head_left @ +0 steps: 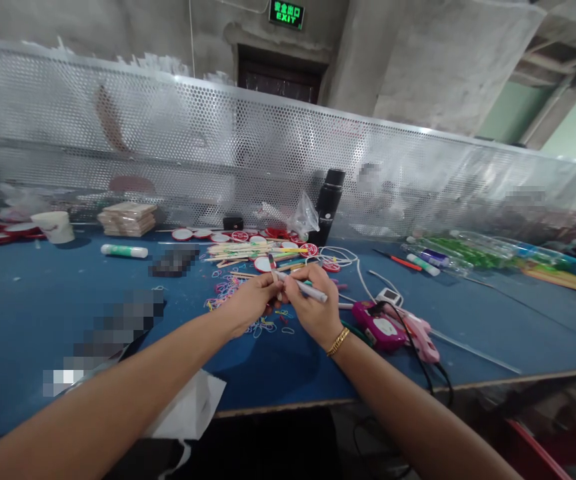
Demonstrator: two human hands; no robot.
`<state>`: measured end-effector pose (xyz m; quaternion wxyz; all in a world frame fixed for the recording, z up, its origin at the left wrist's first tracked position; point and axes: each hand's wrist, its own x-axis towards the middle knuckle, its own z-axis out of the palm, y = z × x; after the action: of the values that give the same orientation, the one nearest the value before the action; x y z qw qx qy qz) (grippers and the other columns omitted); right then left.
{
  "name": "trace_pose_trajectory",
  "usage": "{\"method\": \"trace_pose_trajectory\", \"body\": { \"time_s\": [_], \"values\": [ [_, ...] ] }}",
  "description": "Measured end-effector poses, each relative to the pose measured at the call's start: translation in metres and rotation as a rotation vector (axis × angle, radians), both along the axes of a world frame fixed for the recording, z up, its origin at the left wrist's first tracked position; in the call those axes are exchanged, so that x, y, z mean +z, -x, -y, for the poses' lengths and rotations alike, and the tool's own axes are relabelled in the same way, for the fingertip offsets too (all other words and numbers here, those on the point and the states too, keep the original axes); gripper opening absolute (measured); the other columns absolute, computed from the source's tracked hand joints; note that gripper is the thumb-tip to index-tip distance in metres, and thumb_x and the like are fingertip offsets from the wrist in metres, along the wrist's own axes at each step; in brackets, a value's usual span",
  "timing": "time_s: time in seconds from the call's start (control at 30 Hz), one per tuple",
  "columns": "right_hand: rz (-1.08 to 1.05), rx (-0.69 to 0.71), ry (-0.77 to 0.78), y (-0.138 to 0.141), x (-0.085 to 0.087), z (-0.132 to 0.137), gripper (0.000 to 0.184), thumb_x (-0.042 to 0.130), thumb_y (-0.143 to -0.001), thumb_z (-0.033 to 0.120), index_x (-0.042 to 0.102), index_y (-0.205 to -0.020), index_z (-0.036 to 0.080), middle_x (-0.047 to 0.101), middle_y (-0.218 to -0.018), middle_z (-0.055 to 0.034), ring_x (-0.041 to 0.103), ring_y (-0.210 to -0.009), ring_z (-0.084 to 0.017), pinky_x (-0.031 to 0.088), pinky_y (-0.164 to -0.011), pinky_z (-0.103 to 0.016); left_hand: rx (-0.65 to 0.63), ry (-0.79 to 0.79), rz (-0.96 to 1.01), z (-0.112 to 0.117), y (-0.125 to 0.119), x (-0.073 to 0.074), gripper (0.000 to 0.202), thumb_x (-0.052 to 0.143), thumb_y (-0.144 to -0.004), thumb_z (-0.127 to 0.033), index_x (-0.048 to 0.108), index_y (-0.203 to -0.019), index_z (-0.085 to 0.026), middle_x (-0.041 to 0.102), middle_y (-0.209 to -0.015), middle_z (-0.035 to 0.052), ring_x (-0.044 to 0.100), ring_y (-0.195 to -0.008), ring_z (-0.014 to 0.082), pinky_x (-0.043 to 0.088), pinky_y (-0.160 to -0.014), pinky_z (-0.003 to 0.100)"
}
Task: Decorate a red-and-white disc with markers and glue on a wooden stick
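My right hand (317,310), with a gold bracelet at the wrist, is closed around a white marker pen (312,291). The pen slants down to the left, towards the fingertips of my left hand (251,301). Those fingers pinch a thin stick (272,264) that points upward and has a dark end; its lower part is hidden by the fingers. Both hands meet just above the blue table. Beneath and around them lie many small coloured rubber bands (225,290). Behind them is a pile of pale wooden sticks (241,251) among round red-and-white discs (263,264).
A black bottle (327,210) stands at the back. Right of my hands lie a magenta device (381,328), a pink glue gun (421,337) and cables. To the left are a glue stick (124,251), a paper cup (55,227) and stacked wooden pieces (127,219).
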<state>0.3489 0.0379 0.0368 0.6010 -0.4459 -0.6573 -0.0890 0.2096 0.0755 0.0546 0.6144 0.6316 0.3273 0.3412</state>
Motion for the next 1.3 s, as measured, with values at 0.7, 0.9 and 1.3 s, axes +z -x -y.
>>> {"method": "trace_pose_trajectory", "body": {
  "time_s": [0.7, 0.9, 1.3],
  "values": [
    [0.009, -0.025, -0.017, -0.0013, -0.0013, -0.0022, 0.012, 0.060, -0.087, 0.025, 0.058, -0.076, 0.021, 0.063, -0.074, -0.0008, 0.059, -0.076, -0.018, 0.044, -0.074, -0.033, 0.012, -0.033, -0.013, 0.0038, 0.0009, 0.0026, 0.024, 0.063, -0.081, -0.038, 0.053, -0.074, -0.017, 0.052, -0.067, -0.0029, 0.041, -0.054, 0.0071, 0.030, -0.050, 0.021],
    [0.000, -0.018, -0.037, -0.0015, -0.0017, -0.0021, 0.011, 0.060, -0.087, 0.025, 0.059, -0.077, 0.021, 0.063, -0.076, -0.0011, 0.059, -0.076, -0.018, 0.045, -0.073, -0.033, -0.005, -0.043, -0.010, 0.0014, 0.0007, 0.0017, 0.027, 0.061, -0.083, -0.041, 0.051, -0.073, -0.018, 0.049, -0.064, -0.0034, 0.039, -0.052, 0.0071, 0.029, -0.050, 0.021],
    [0.009, -0.007, -0.022, -0.0005, -0.0003, -0.0018, 0.010, 0.061, -0.086, 0.024, 0.060, -0.076, 0.021, 0.063, -0.074, -0.0010, 0.059, -0.076, -0.018, 0.045, -0.074, -0.033, 0.010, -0.040, -0.017, 0.0023, 0.0005, 0.0019, 0.027, 0.064, -0.080, -0.041, 0.053, -0.074, -0.018, 0.051, -0.065, -0.0033, 0.040, -0.054, 0.0076, 0.029, -0.050, 0.022]
  ]
}}
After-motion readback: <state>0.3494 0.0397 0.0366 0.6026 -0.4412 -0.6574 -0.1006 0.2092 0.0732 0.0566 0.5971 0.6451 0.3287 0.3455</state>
